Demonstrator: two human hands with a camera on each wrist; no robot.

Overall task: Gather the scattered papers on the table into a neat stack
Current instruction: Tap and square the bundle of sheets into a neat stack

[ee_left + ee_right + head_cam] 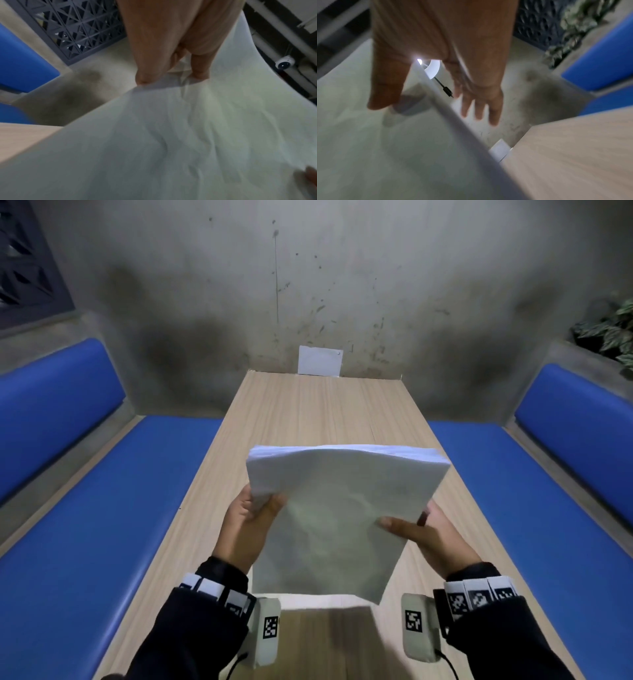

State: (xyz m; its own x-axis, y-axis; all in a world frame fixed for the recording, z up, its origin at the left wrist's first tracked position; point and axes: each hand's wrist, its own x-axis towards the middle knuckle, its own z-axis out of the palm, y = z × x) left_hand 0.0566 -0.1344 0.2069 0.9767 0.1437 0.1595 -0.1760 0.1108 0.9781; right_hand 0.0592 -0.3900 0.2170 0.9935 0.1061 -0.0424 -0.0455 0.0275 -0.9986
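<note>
A thick stack of white papers (335,508) is held tilted in the air over the wooden table (308,412), its top edge fanned slightly. My left hand (253,518) grips the stack's left edge, thumb on the front face and fingers behind. My right hand (411,529) pinches the right edge, with its thumb across the front. In the left wrist view the left hand (171,40) pinches the paper stack (171,135). In the right wrist view the right hand (445,40) has straight fingers behind the paper stack (385,148). A white strip of paper (325,600) shows on the table under the stack.
A small white card (319,361) leans on the stained concrete wall at the table's far end. Blue padded benches (85,508) (513,491) run along both long sides. A leafy plant (609,333) sits on the right ledge.
</note>
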